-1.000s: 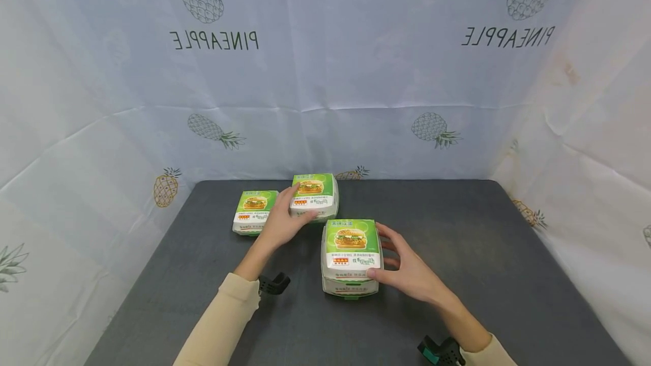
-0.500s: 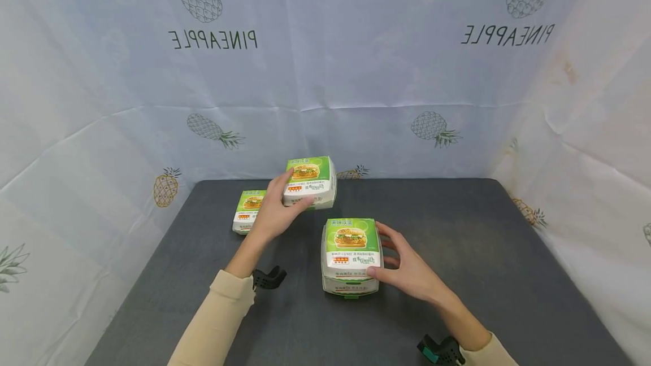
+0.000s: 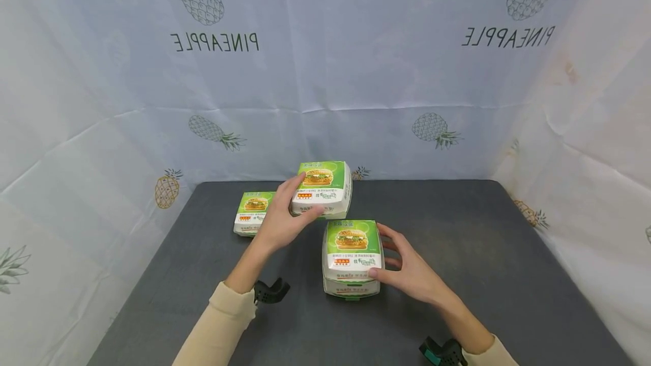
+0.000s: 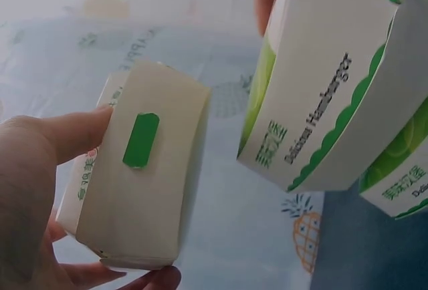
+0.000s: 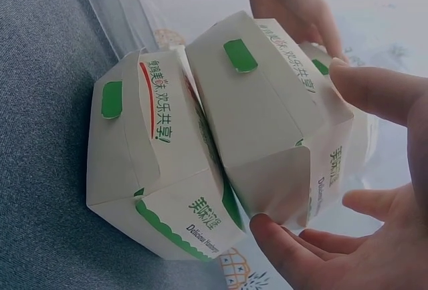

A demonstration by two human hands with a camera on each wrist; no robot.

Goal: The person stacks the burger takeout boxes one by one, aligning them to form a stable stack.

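A green-and-white burger box [image 3: 320, 191] is raised off the table in my left hand [image 3: 280, 225]. Its thumb grips the front and its fingers the far side, with a green tab [image 4: 141, 140] on the near wall. Two more burger boxes stand stacked in front of me. The upper burger box [image 5: 261, 103] rests squarely over the lower burger box [image 5: 154, 163]. My right hand [image 3: 409, 270] holds the upper one from the right, thumb at its front edge and fingers along its side. The raised box hangs just behind the stack.
Another burger box [image 3: 252, 216] lies at the back left of the dark table [image 3: 447, 225], partly hidden by my left hand. A pale pineapple-print cloth [image 3: 356, 72] hangs behind the table and along both sides. Each wrist wears a black camera mount [image 3: 271, 291].
My left hand has lifted its burger box off the table, first up and slightly left, then rightward and a little down toward the stack. The right hand has stayed at the stack.
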